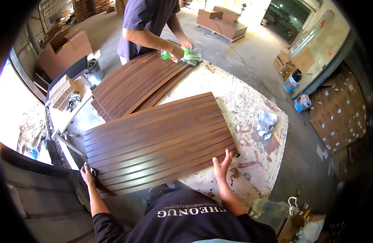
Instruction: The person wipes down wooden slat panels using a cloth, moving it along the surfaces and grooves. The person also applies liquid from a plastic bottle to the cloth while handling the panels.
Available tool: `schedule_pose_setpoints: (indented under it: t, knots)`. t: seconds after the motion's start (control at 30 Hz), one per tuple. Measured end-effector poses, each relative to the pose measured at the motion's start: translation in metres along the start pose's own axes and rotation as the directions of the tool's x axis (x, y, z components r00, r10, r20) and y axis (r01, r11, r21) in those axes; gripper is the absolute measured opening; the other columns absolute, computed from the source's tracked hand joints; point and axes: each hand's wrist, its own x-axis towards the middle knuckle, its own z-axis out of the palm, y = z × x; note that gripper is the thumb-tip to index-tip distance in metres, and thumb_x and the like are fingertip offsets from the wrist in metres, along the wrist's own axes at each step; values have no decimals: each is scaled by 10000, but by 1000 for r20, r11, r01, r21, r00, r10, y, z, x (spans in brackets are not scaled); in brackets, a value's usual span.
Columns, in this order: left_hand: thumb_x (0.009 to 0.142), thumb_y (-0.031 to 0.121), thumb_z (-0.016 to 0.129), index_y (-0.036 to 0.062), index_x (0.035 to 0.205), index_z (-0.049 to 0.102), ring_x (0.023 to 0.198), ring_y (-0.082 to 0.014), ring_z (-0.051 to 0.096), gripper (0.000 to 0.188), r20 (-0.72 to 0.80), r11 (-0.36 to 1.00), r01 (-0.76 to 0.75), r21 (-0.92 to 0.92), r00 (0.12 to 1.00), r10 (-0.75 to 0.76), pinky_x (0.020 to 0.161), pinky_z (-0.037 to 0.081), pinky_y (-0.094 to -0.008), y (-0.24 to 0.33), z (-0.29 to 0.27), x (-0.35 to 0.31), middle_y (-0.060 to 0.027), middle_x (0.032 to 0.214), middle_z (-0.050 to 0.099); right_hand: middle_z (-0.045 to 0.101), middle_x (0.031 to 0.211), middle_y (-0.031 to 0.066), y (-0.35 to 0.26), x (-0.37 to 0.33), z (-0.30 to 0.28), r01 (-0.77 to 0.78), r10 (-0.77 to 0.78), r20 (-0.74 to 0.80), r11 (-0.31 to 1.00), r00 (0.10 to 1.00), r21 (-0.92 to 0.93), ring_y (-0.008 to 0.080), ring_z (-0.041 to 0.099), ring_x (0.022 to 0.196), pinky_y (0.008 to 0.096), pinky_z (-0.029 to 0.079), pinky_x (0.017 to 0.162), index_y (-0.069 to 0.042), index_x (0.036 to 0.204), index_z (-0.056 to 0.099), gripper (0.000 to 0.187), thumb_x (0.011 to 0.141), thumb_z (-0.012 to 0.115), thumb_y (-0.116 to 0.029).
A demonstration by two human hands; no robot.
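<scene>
A brown grooved wooden panel [158, 141] lies tilted in front of me, its near edge reaching past the worktable. At its near left corner my left hand [87, 175] is closed on the edge, with a small dark and white thing beside the fingers that I cannot make out. By the near right corner my right hand [223, 165] has thumb and fingers apart, close to or touching the edge. Behind this panel rests a stack of similar panels [142, 81]. A co-worker bends over them with a pale green cloth [192, 57] and a bright green item [166, 55] at the hands.
The pale, paint-stained worktable [251, 97] bears a crumpled grey-white rag [267, 123] at the right. Buckets [302, 103] and a cardboard box [283, 62] stand on the floor beyond. Wooden strips [63, 92] are stacked at the left. Cardboard-brown stacks [223, 24] stand farther back.
</scene>
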Motion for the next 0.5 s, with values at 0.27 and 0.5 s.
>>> schedule_pose_setpoints:
  t: [0.27,0.5]
  knots:
    - [867,266,639,-11,998,597,682,-114,521,310,206,992,121,-46,973,-109,610,427,-259,80,3,-37,-16,803,584,331,1363,110,-65,-41,2,-569,615,203,484,761,665,161,400,1132,351,328,982,-41,1430,225,726,814,604,-98]
    - [869,193,643,19,1040,566,692,-103,547,256,255,968,198,-156,955,-154,609,451,-245,155,-19,-125,-18,829,581,280,1471,55,-51,19,2,-438,615,129,383,778,813,199,281,1320,389,174,1079,-114,1453,229,711,837,573,-203]
